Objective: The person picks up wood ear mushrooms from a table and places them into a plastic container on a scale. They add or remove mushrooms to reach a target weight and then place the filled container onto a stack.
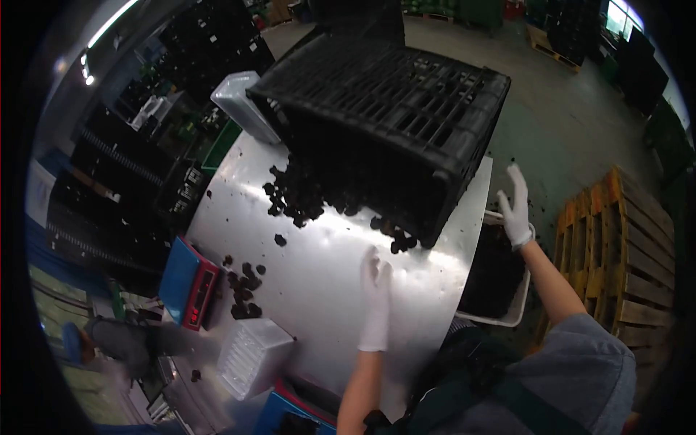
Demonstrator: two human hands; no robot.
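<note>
A large black plastic crate (384, 94) lies tipped on its side on the metal table (319, 268), its opening facing me. Dark lumpy pieces (297, 199) spill from it onto the tabletop. My left hand (375, 297), in a white glove, is over the table in front of the crate, fingers raised and apart, holding nothing. To the right of the crate, beyond the table edge, my gloved right hand (516, 210) is spread and empty, above a white tub (507, 319) of dark material. A few loose pieces (245, 290) lie at the table's left.
A blue and red scale (192, 283) and a clear plastic container (254, 355) stand at the left, another clear container (246, 105) behind. Wooden pallets (616, 254) stand at the right. A person's leg (127, 348) shows at lower left.
</note>
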